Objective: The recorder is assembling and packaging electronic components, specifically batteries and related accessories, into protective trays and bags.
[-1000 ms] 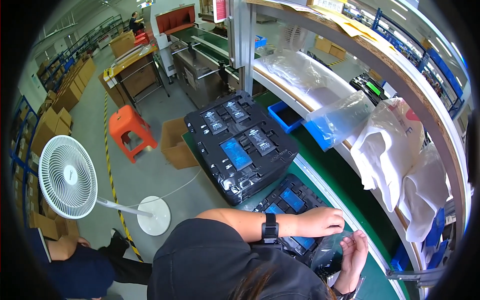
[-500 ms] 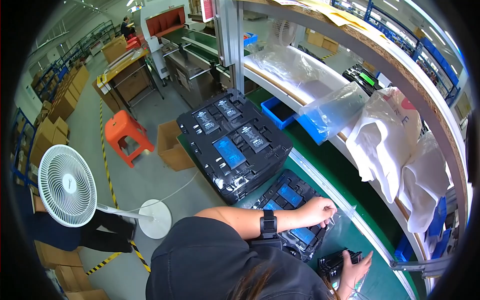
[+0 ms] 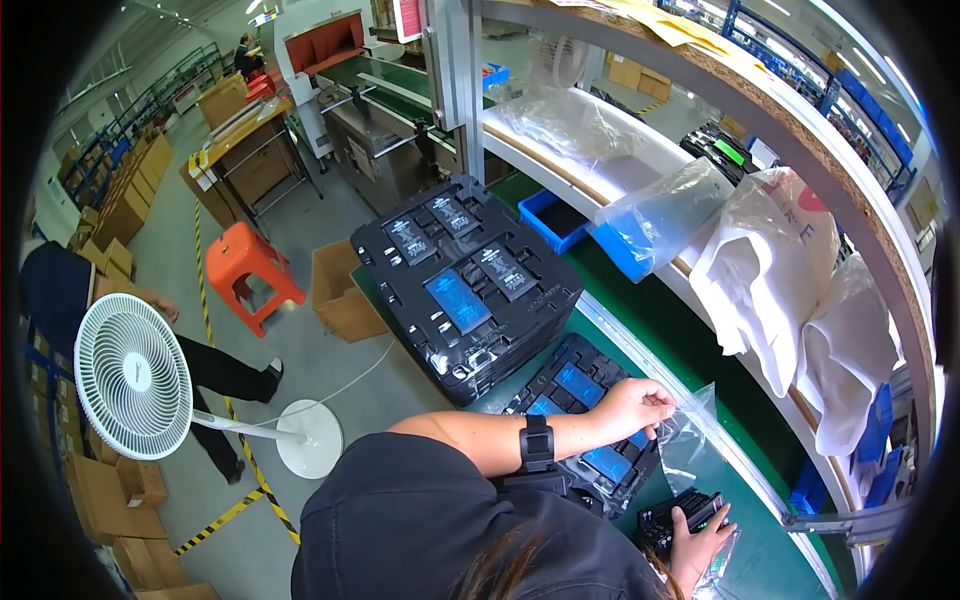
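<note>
My left hand (image 3: 637, 408), a black watch on its wrist, is closed in a pinch on a clear plastic bag (image 3: 686, 440) that hangs over the green bench. Under that forearm lies a black tray (image 3: 553, 372) holding flat batteries with blue faces (image 3: 579, 385). My right hand (image 3: 697, 548) is closed around the side of a stack of thin black flat pieces (image 3: 660, 524), their exact kind unclear. More clear plastic shows beside its fingers. A taller stack of black trays (image 3: 468, 290) stands beyond, with black batteries and one blue one (image 3: 459, 303) on top.
An aluminium rail (image 3: 660, 350) edges the green bench. A shelf with plastic bags (image 3: 765, 270) curves along the right, above a blue bin (image 3: 553, 222). To the left are a white fan (image 3: 135, 375), an orange stool (image 3: 250, 275), an open carton (image 3: 345, 290) and a walking person (image 3: 215, 375).
The plastic bag at my left hand has spread and hangs more visibly. My right hand's fingers have closed further over the black stack. The person at left has stepped further into view.
</note>
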{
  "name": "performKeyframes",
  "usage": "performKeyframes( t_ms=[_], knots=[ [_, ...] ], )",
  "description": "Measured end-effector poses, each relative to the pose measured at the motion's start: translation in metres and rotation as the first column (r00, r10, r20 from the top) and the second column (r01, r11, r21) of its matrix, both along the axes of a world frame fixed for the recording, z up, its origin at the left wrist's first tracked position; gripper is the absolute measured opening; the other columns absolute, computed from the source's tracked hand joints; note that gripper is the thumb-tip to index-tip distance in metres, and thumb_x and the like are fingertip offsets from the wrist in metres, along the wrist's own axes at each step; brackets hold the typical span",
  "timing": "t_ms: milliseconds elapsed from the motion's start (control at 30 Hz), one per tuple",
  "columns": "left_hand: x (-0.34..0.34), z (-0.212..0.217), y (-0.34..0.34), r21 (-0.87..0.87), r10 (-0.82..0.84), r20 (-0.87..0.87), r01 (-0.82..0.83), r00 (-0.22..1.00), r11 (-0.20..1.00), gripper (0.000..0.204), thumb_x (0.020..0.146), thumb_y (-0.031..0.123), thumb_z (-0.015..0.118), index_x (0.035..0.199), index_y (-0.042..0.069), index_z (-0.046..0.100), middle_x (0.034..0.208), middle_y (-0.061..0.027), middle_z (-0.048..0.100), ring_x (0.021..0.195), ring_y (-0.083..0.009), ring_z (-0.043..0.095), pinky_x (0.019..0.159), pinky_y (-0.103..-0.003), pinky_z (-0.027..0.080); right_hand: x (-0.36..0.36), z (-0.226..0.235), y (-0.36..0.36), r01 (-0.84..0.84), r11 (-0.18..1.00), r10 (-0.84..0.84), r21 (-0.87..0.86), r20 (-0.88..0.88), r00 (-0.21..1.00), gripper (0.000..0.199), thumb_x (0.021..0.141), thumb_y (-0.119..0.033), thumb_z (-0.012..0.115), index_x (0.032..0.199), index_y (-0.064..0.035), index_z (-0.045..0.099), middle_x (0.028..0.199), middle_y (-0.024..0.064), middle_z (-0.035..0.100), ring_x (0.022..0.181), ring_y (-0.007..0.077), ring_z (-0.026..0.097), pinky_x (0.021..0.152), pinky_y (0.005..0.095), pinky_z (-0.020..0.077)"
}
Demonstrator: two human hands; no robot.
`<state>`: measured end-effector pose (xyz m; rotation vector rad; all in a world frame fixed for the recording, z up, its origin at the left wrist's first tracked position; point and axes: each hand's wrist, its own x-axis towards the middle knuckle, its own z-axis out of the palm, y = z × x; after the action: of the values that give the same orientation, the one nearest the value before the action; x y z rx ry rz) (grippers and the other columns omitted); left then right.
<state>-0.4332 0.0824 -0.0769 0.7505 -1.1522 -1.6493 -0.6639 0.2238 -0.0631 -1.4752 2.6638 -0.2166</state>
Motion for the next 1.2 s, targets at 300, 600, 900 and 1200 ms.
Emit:
performKeyframes(
  t_ms=[300,600,900,1200],
  knots=[
    [-0.004,-0.012,-0.003,0.120,0.010,-0.092,0.001,0.996,0.993,0.019,0.090,0.012,0.055,0.099,-0.004,0.059,0.082,-0.0061,0.059,0.070,-0.0110,0.058,0.061,-0.025,0.054,-0.023,0.003,-0.003,-0.075,0.994,0.087,-0.081,0.154,0.984,0.079,0.066,-0.017,0.072,0.137,-0.0204,0.038,0.106,0.0236,0.050,0.099,0.0376,0.051,0.089,0.0408,0.0395],
    [0.003,-0.002,0.000,0.019,-0.026,-0.004,0.026,1.000,0.999,0.016,0.087,0.010,0.059,0.096,-0.004,0.060,0.075,-0.0040,0.059,0.065,-0.0093,0.056,0.052,-0.023,0.050,-0.018,0.020,-0.009,0.038,0.812,0.227,-0.583,0.375,0.899,0.061,0.083,-0.017,0.063,0.138,-0.0151,0.037,0.095,0.0093,0.050,0.078,0.0173,0.049,0.070,0.0269,0.0404],
    [-0.006,0.000,0.001,0.021,-0.059,0.007,0.059,0.998,0.998,0.017,0.086,0.011,0.060,0.096,-0.003,0.061,0.079,-0.0051,0.061,0.067,-0.0097,0.058,0.057,-0.023,0.050,0.024,0.048,-0.031,0.301,0.953,0.169,-0.028,0.875,-0.454,0.048,0.091,-0.040,0.049,0.115,0.0013,0.047,0.082,0.0103,0.056,0.062,0.0175,0.053,0.044,0.0280,0.0445],
    [-0.004,0.012,0.012,-0.010,-0.109,0.190,0.113,0.976,0.994,0.010,0.084,0.010,0.061,0.086,0.003,0.068,0.081,-0.0050,0.057,0.064,-0.0128,0.059,0.053,-0.024,0.050,0.065,0.051,-0.045,0.050,0.989,0.147,-0.141,0.849,-0.508,0.059,0.075,-0.006,0.063,0.125,0.0116,0.036,0.106,0.0190,0.059,0.085,0.0216,0.064,0.075,0.0270,0.0535]
  ],
)
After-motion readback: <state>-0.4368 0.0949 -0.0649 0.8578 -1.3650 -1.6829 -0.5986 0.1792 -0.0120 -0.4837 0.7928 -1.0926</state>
